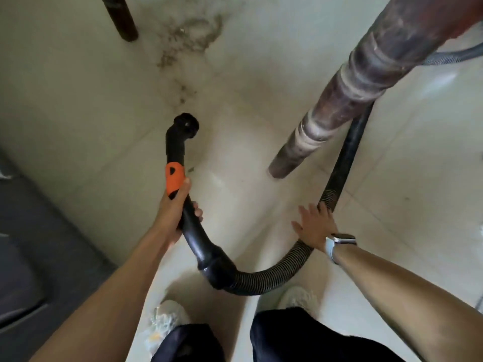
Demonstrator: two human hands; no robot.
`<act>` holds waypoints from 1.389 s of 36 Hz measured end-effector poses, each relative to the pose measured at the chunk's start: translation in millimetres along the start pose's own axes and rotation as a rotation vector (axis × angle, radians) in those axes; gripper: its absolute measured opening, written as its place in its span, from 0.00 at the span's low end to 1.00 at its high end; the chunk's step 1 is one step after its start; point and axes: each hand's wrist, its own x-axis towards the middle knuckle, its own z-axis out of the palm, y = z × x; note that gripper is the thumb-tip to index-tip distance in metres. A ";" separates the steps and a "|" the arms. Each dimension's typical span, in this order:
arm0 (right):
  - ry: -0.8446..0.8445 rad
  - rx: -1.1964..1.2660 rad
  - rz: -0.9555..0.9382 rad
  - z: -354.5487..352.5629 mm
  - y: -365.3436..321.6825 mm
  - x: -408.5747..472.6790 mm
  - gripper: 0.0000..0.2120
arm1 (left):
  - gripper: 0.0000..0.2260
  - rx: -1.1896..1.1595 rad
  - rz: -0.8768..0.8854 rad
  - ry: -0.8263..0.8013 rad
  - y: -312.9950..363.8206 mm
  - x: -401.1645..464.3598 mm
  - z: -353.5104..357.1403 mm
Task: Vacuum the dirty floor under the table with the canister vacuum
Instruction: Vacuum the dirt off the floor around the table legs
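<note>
Wrapped firmly around the black wand (186, 218), just below its orange sleeve (174, 180), the left hand (172, 215) points the open nozzle (187, 124) toward the dirt patch (188, 40). The right hand (315, 224), fingers spread, presses flat on the ribbed hose (292, 259) near the table leg (339, 100). Pale tile floor (78, 87) lies around the leg.

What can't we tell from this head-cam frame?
- Canister: out of frame; the hose runs behind the near table leg toward the right edge.
- Tabletop: cut off by the top edge.
- Nozzle contact with the floor: unclear from above.
- Right hand: open and blurred; contact with the hose uncertain.
- Dirt patch: soft focus, makeup unreadable.
- Left hand covers part of the handle.
</note>
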 end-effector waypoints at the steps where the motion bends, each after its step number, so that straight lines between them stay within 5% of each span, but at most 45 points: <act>1: -0.037 -0.036 -0.054 6.6 -1.7 8.6 0.27 | 0.12 -0.020 -0.017 -0.014 -1.7 6.8 -1.6; 6: 0.018 -0.146 -0.363 40.7 3.3 29.6 0.23 | 0.15 0.007 0.044 -0.023 -2.5 38.1 -13.5; 9: 0.171 -0.145 -0.429 62.4 7.4 35.5 0.33 | 0.15 0.056 0.098 -0.017 -3.5 52.6 -17.4; 14: 0.196 -0.008 -0.438 108.7 -20.2 22.2 0.41 | 0.15 0.238 0.164 0.008 -12.7 63.2 -15.1; 20: 0.136 0.083 -0.403 148.7 -55.7 -1.4 0.30 | 0.10 0.406 0.240 0.037 -20.5 63.1 -29.2; 24: 0.266 0.132 -0.330 143.7 -58.1 4.8 0.41 | 0.09 0.383 0.251 -0.012 -22.7 63.3 -44.9; 28: 0.368 0.266 -0.342 144.2 -50.7 22.5 0.28 | 0.10 0.378 0.243 -0.091 -30.9 64.0 -45.4; 33: 0.473 0.135 -0.449 145.1 -36.0 31.5 0.15 | 0.16 0.507 0.323 -0.143 -36.5 66.4 -18.5; 50: 0.323 -0.064 -0.309 127.6 -10.4 37.1 0.27 | 0.21 0.849 0.225 -0.288 -54.0 77.5 8.4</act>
